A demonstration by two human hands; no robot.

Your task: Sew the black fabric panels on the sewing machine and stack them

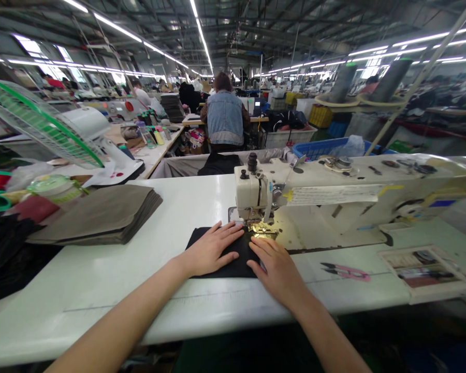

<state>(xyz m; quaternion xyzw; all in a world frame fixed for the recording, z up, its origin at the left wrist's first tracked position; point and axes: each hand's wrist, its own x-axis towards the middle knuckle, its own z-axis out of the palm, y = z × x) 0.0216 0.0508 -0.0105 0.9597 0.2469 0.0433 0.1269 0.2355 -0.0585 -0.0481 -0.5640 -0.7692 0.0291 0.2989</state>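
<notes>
A dark piece of cloth (233, 267) lies flat on the pale table (140, 277), its far right part by the needle area of the white sewing machine (252, 191). My left hand (213, 248) rests flat on the cloth with its fingers spread towards the needle. On the cloth's right edge lies my right hand (275, 267), fingertips close to the lit metal plate (264, 231), thumb apart from the fingers. Both hands press from above and grip nothing.
A stack of grey-brown fabric (101, 212) lies at the left, near a fan (42, 119). Pink-handled snippers (347, 272) and a framed picture (427, 269) are on the right. Beyond the table sits a person in a denim vest (225, 119), near a blue basket (322, 148).
</notes>
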